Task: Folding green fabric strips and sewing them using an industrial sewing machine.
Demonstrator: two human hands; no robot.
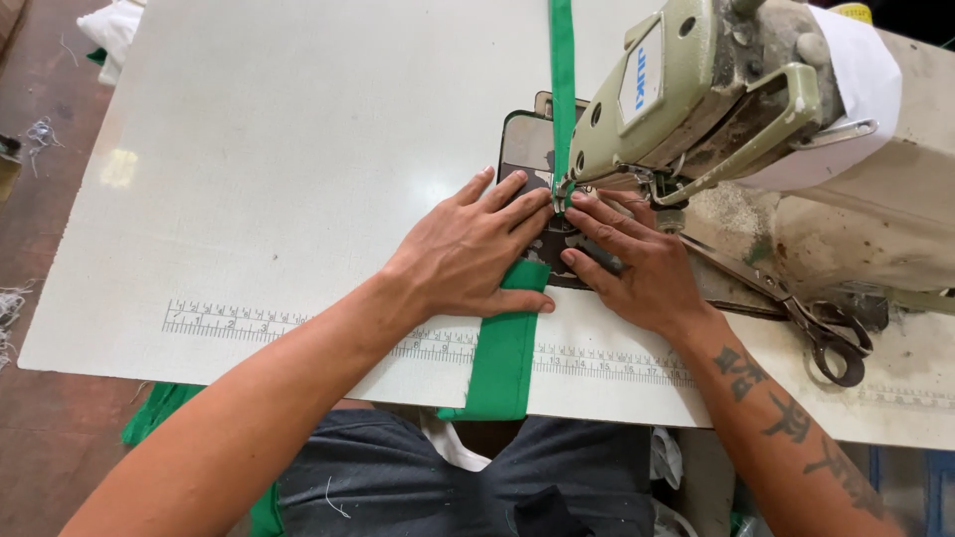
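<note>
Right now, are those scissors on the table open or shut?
Shut: the scissors lie flat right of the right hand, blades together.

Colours before you, item by item:

- Fabric strip (504, 356) under your left hand (468, 254): solid bright green, no print. The narrow band (563, 70) running away toward 12 o'clock is the same green.
- Sewing machine head (696, 89) at 1 o'clock: pale olive green, worn to brown patches, with a white and blue label plate.
- Tabletop (279, 169): off-white, with a black printed ruler scale (239, 323) along your near edge.
- Needle plate (527, 149): dark grey metal.
- Scissors (816, 328) at 3 o'clock: dull dark steel.
- Your right forearm (786, 418): black tattoo marks.
- Your trousers (398, 477): dark slate grey.
- Floor (50, 428) at 9 o'clock: reddish brown.
</note>
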